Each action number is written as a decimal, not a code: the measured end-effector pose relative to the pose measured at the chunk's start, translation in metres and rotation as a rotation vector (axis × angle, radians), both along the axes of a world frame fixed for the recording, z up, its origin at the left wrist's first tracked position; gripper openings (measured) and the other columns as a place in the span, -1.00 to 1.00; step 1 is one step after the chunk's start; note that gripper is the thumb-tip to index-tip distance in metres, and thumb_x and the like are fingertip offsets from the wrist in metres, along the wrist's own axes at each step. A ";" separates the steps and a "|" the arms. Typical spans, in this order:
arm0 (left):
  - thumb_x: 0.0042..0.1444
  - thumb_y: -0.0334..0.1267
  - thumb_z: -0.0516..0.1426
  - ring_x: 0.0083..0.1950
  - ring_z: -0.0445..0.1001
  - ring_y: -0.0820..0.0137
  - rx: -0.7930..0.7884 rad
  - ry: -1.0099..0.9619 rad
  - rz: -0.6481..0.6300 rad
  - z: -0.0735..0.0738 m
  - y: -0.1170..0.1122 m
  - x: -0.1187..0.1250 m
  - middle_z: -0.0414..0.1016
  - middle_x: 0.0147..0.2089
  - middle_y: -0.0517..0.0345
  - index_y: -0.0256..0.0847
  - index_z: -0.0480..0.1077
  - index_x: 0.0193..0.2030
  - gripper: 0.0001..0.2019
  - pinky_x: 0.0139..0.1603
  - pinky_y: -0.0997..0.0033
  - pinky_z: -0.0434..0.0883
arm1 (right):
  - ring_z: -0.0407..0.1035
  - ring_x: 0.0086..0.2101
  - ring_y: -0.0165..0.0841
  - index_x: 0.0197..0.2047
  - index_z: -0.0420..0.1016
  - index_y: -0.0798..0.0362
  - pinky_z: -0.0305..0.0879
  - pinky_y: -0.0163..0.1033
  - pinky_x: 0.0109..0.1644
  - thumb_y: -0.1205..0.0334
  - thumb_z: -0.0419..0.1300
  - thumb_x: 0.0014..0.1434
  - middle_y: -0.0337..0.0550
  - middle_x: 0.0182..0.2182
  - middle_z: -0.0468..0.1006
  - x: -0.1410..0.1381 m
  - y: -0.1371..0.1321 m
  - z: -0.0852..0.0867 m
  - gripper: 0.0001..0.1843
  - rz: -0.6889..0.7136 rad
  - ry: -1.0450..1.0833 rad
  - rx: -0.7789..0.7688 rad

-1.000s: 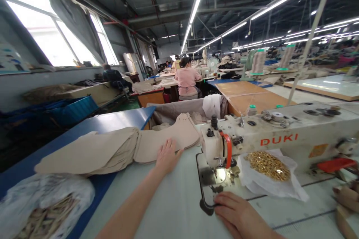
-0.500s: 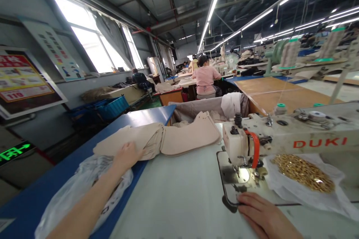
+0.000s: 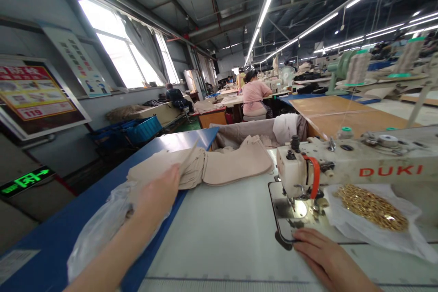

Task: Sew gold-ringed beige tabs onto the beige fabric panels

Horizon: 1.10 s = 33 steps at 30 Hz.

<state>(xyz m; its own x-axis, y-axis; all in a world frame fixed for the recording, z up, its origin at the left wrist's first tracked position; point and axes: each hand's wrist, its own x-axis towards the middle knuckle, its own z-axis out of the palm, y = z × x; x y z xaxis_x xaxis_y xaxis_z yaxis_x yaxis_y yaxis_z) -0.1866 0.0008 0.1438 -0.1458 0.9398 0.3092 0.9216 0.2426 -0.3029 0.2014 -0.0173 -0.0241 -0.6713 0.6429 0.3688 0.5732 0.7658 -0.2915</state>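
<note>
My left hand [image 3: 160, 194] grips the near edge of a stack of beige fabric pieces [image 3: 201, 164], lifting one piece by its corner; the fingers are curled round the cloth. The stack lies across a blue table [image 3: 143, 150] and the pale sewing table [image 3: 222, 232]. My right hand [image 3: 325, 260] rests flat on the sewing table beside the needle plate of a white DUKI sewing machine [image 3: 359, 164], fingers together and holding nothing.
A clear plastic bag [image 3: 99, 228] lies under my left forearm. A white bag of gold metal parts [image 3: 371, 207] sits beneath the machine arm. A cloth bin [image 3: 239, 132] stands behind the stack. Another person in pink sits at a far table [image 3: 255, 96].
My left hand went from the right part of the fabric stack to its left part, then closed on a piece and raised its corner. My right hand stayed by the needle plate.
</note>
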 end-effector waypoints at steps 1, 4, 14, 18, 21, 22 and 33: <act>0.20 -0.48 -0.23 -0.09 0.52 0.15 -0.056 -0.001 -0.058 -0.012 -0.012 0.017 0.43 0.11 -0.05 -0.17 0.28 0.14 -0.53 -0.17 0.24 0.44 | 0.42 -0.02 -0.25 -0.04 0.53 -0.01 0.38 -0.18 0.08 0.24 0.07 0.26 -0.12 -0.02 0.53 0.001 0.000 -0.002 -0.73 -0.007 -0.011 0.018; 0.09 -0.59 -0.12 -0.08 0.51 0.17 -0.285 -0.046 -0.338 -0.059 -0.049 0.077 0.52 -0.06 -0.12 -0.23 0.37 0.05 -0.54 -0.16 0.25 0.46 | 0.41 -0.01 -0.25 0.12 0.40 0.03 0.39 -0.21 0.06 0.22 0.09 0.24 -0.07 0.05 0.47 -0.001 -0.003 -0.005 -0.62 -0.027 0.007 0.107; 0.11 -0.24 0.11 -0.27 0.55 0.32 -0.466 -0.718 -0.621 -0.122 -0.085 0.171 0.59 -0.25 0.05 -0.17 0.43 -0.20 -0.86 -0.20 0.40 0.49 | 0.43 -0.03 -0.16 -0.01 0.52 0.08 0.38 -0.12 0.06 0.45 0.11 0.00 -0.01 -0.02 0.52 -0.048 -0.011 0.010 -0.54 0.220 -0.077 -0.114; 0.16 -0.25 0.01 -0.30 0.52 0.39 -0.186 -0.859 -0.478 -0.096 -0.085 0.100 0.58 -0.27 0.13 -0.13 0.46 -0.22 -0.80 -0.21 0.45 0.46 | 0.37 0.04 -0.22 0.03 0.50 -0.03 0.32 -0.17 0.11 0.52 0.06 -0.03 -0.06 0.03 0.48 -0.034 -0.006 -0.009 -0.44 0.277 0.044 -0.117; 0.16 -0.24 -0.05 -0.20 0.52 0.33 0.026 -0.733 -0.120 -0.070 -0.075 0.016 0.57 -0.17 0.06 -0.18 0.46 -0.18 -0.73 -0.14 0.37 0.44 | 0.31 0.09 -0.22 0.08 0.46 -0.04 0.30 -0.14 0.13 0.55 0.02 -0.06 -0.06 0.06 0.45 -0.023 -0.005 -0.021 -0.36 0.270 0.085 -0.131; 0.15 -0.23 -0.04 -0.16 0.51 0.29 0.074 -0.640 0.018 -0.062 -0.071 -0.011 0.56 -0.13 0.03 -0.20 0.46 -0.16 -0.72 -0.09 0.33 0.41 | 0.30 0.10 -0.22 0.09 0.45 -0.04 0.30 -0.13 0.13 0.55 0.01 -0.06 -0.06 0.07 0.44 -0.022 -0.006 -0.022 -0.35 0.260 0.078 -0.143; 0.06 -0.33 -0.03 -0.28 0.53 0.29 -0.127 -0.456 0.206 -0.060 -0.046 -0.090 0.59 -0.30 0.04 -0.21 0.48 -0.39 -0.75 -0.27 0.44 0.36 | 0.31 0.09 -0.21 0.05 0.49 -0.04 0.30 -0.09 0.13 0.53 0.03 -0.04 -0.02 0.05 0.45 -0.026 -0.009 -0.013 -0.41 0.238 0.112 -0.249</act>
